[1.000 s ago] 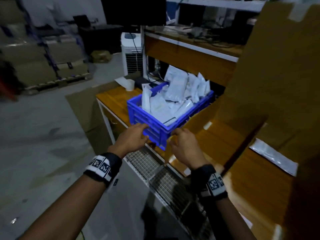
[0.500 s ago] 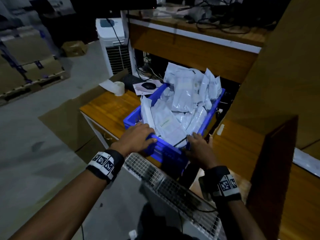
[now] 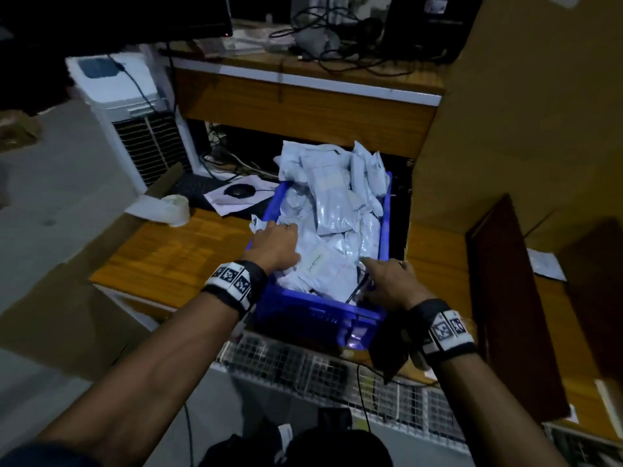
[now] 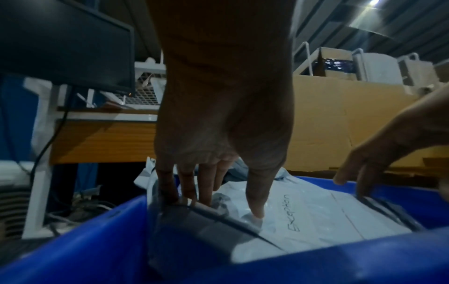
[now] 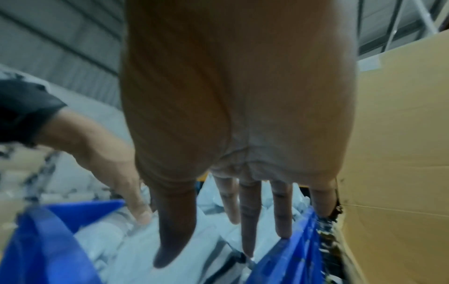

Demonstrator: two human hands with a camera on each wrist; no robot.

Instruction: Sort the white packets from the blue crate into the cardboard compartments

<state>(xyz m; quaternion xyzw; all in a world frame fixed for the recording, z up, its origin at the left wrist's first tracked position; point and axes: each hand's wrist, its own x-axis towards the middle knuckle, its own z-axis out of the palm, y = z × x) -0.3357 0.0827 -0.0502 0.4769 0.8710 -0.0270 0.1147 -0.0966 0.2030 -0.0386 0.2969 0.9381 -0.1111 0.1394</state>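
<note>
Both hands (image 3: 276,244) moved from crate (image 3: 313,315) rim onto "Exception"-marked packet (image 4: 303,217).

Dim light throughout, with a cold bluish cast on the white packets (image 3: 332,210), the brightest patch in the head view. The monitor (image 3: 114,15) and the corners beyond it sink into near black. A strip light (image 4: 374,2) glares at the top right of the left wrist view, far above the fingers (image 4: 255,196), which show sharply against a soft background. The right wrist view is smeared: the blue crate (image 5: 48,240) rim below the fingers (image 5: 248,221) blurs, as does the left hand (image 5: 104,159) beside them. Straight edges bow outward near the frame edges, and noise grains the shadows under the bench (image 3: 168,254)
</note>
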